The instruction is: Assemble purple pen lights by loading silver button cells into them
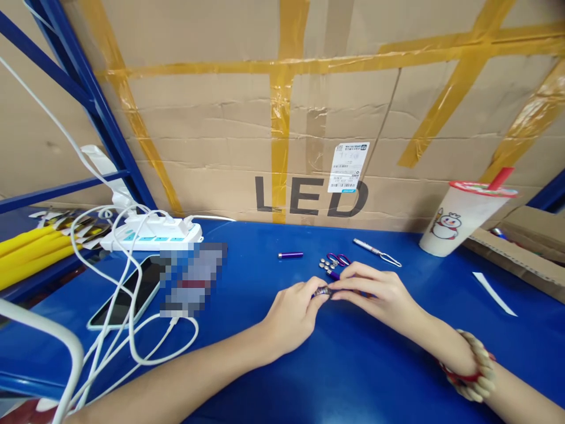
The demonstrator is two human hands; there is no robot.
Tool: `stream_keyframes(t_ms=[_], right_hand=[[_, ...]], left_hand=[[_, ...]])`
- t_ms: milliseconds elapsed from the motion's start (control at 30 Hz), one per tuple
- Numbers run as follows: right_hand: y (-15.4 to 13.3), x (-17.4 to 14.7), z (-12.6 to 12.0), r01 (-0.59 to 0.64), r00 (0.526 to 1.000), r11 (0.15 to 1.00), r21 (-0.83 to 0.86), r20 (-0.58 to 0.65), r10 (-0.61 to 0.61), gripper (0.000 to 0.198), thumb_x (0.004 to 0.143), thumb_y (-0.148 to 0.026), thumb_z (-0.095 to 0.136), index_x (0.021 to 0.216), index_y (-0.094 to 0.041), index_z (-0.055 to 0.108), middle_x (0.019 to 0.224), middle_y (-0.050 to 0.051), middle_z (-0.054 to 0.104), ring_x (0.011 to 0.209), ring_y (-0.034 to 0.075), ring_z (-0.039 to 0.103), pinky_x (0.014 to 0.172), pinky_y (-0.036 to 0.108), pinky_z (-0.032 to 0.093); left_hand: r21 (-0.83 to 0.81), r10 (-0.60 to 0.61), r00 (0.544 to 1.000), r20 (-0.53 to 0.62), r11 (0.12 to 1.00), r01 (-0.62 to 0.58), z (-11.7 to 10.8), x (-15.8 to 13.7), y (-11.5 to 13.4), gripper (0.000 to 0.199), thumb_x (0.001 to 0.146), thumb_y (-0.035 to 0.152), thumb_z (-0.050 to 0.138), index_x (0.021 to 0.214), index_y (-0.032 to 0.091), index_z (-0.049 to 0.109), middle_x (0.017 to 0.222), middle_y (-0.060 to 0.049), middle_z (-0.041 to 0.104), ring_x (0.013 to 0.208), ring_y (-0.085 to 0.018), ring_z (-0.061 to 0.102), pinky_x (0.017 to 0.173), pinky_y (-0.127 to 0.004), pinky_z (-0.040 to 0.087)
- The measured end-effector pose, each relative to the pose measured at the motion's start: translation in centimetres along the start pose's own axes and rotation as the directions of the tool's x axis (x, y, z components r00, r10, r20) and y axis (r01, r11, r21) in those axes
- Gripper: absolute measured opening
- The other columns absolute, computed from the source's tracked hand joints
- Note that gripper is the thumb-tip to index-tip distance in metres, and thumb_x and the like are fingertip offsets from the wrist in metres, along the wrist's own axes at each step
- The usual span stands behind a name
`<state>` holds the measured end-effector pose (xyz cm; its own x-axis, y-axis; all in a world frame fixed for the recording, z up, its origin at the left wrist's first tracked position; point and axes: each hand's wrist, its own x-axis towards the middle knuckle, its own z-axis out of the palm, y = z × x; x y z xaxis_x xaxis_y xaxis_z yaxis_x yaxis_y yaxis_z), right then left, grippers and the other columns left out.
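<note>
Between the fingertips of both hands is a small dark, shiny ribbed piece point(322, 291), mostly covered by the fingers. My left hand point(291, 309) pinches it from the left. The fingers of my right hand point(382, 291) are closed at its right end. Just beyond the right fingertips lie several silver button cells point(325, 264) and a purple ring-shaped clip point(339, 259). A short purple tube point(333, 274) shows partly behind the right fingers; I cannot tell whether they touch it. Further left, another purple metal tube point(291, 255) rests on the blue tabletop point(265, 253).
A white pen-like tube with a wire clip point(375, 251) lies behind my right hand. At right are a drink cup point(463, 221) and a white strip point(494, 294). Phones point(132, 291), tangled white cables point(136, 265) and a power strip point(152, 235) occupy the left.
</note>
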<state>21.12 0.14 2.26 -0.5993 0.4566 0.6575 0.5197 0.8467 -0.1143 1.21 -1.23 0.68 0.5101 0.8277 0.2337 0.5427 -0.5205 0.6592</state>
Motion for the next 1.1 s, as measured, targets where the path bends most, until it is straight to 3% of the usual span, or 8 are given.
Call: stream_keyframes(t_ms=[333,533,767,967,1100], right_hand=[[-0.3,0.5,0.4,-0.041,0.996,0.966,0.254,-0.063,0.059,0.009,0.077,-0.022,0.061,0.078,-0.017,0.068,0.076,0.002,0.055,0.066,0.001,0.052,0.060,0.010,0.042],[-0.8,0.5,0.5,-0.273,0.956,0.878,0.393,0.013,0.292,0.017,0.068,-0.034,0.069,0.070,-0.017,0.070,0.070,0.003,0.055,0.058,0.002,0.048,0.050,0.012,0.037],[-0.6,0.6,-0.1,-0.417,0.908,0.811,0.410,0.148,0.392,0.033,0.063,-0.048,0.069,0.067,-0.016,0.069,0.070,0.003,0.056,0.060,0.003,0.047,0.054,0.014,0.036],[0.2,-0.2,0.5,-0.514,0.857,0.683,0.520,0.275,0.436,0.034,0.057,-0.044,0.074,0.066,-0.012,0.068,0.069,0.004,0.054,0.058,0.003,0.046,0.050,0.013,0.036],[0.3,-0.6,1.4,-0.582,0.804,0.500,0.642,0.363,0.471,0.037,0.052,-0.039,0.077,0.067,-0.008,0.065,0.073,0.003,0.051,0.046,0.001,0.045,0.042,0.013,0.036]], left_hand=[[-0.080,0.139,0.986,0.096,0.988,-0.131,-0.2,-0.1,-0.4,0.018,0.092,0.023,0.027,0.084,0.018,0.043,0.067,0.004,0.048,0.060,-0.008,0.043,0.061,-0.020,0.031],[-0.074,0.166,0.986,0.027,0.984,-0.163,0.1,-0.1,-0.1,0.022,0.093,0.025,0.026,0.087,0.018,0.047,0.077,0.000,0.051,0.068,-0.010,0.044,0.066,-0.020,0.033],[-0.012,0.112,0.992,0.059,0.994,-0.112,0.6,-0.2,-0.4,0.021,0.093,0.029,0.029,0.098,0.021,0.048,0.081,0.001,0.053,0.074,-0.011,0.048,0.070,-0.023,0.035],[0.082,0.103,0.991,0.087,0.991,-0.110,0.6,-0.2,0.5,0.015,0.092,0.023,0.032,0.097,0.018,0.045,0.092,-0.001,0.056,0.084,-0.013,0.051,0.075,-0.025,0.037],[0.166,0.085,0.994,0.071,0.981,-0.095,0.6,-0.4,0.8,0.014,0.092,0.023,0.032,0.095,0.017,0.045,0.094,-0.003,0.057,0.084,-0.015,0.051,0.076,-0.028,0.038]])
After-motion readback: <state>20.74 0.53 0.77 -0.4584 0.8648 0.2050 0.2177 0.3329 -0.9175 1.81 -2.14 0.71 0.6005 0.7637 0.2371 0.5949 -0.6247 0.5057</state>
